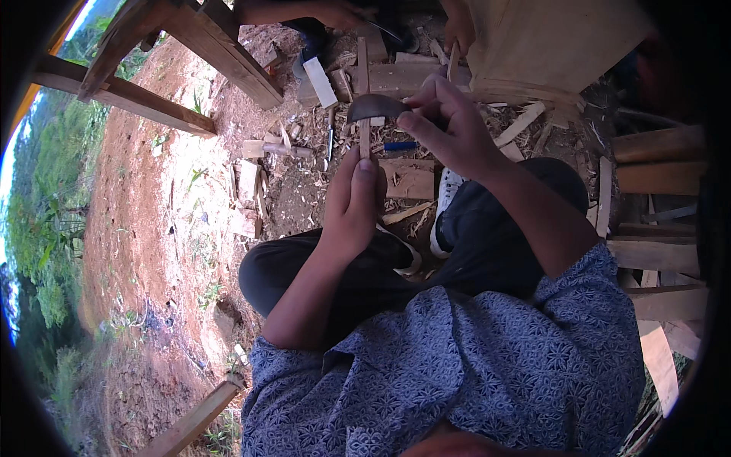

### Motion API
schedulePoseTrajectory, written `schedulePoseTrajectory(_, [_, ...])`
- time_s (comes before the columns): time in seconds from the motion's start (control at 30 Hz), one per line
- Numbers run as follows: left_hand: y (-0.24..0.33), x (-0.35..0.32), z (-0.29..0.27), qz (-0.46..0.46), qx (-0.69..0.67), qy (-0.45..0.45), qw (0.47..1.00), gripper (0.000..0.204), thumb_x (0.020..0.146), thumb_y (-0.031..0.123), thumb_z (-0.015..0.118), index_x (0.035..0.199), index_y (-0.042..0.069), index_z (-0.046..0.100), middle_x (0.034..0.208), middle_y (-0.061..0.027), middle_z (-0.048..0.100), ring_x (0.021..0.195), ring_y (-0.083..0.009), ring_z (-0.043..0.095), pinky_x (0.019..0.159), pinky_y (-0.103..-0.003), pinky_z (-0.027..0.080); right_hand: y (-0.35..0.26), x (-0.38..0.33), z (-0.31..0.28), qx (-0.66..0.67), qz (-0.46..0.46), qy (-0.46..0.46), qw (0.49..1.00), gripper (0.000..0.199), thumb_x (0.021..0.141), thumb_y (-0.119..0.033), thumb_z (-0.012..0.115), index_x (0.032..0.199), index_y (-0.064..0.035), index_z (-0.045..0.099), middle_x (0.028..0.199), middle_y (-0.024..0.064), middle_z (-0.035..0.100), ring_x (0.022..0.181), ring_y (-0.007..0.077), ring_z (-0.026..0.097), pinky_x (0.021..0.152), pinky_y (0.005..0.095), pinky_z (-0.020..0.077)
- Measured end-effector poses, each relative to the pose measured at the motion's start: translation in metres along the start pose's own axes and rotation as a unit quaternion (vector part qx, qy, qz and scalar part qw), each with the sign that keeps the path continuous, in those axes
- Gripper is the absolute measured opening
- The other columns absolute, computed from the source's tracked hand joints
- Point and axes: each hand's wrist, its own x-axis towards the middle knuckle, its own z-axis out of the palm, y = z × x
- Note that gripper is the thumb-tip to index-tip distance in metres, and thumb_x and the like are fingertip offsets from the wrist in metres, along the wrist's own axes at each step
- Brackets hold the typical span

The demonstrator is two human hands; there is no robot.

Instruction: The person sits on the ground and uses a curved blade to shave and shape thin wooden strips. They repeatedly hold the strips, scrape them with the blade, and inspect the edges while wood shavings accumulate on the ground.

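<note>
My left hand [358, 194] is closed round the lower end of a thin, straight wooden strip [364, 72], thumb on top, and the strip points away from me. My right hand [449, 126] pinches the right end of a dark brown, curved piece [377, 107] that looks like part of a coconut shell. This piece lies across the strip, its rounded side facing away from me. Whether the two are joined, I cannot tell. On the ground just beyond my hands are a blue, tube-shaped thing [400, 145] and a narrow tool with a metal blade [330, 141].
A co-worker's hand [459, 34] touches a small wooden piece at the top, and their other hand [339, 14] is near a blade. Wood chips and offcuts [321, 81] litter the ground. A wooden frame [221, 57] stands upper left, a large board [556, 42] upper right, stacked planks [659, 179] right.
</note>
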Motion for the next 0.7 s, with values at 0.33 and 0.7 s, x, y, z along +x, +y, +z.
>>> schedulePoseTrajectory(0.33, [0.003,0.001,0.005,-0.035,-0.008,0.02,0.999,0.035,0.106,0.029,0.031,0.085,0.007,0.048,0.058,0.0008,0.042,0.05,-0.0082,0.039,0.047,-0.025,0.034,0.017,-0.019,0.025,-0.053,-0.052,-0.052,0.996,0.034,0.092,-0.026,0.075,0.1,-0.0027,0.052,0.068,0.004,0.065,0.062,0.0075,0.06,0.054,0.0274,0.0427])
schedulePoseTrajectory(0.7, [0.022,-0.004,0.007,-0.016,-0.065,-0.029,0.997,0.03,0.106,0.03,0.032,0.088,0.008,0.041,0.056,-0.0006,0.036,0.047,-0.0113,0.036,0.046,-0.026,0.034,0.027,0.009,-0.006,-0.149,-0.124,0.026,0.981,0.039,0.09,-0.034,0.077,0.102,-0.0038,0.056,0.072,0.006,0.067,0.063,0.0081,0.062,0.058,0.027,0.049])
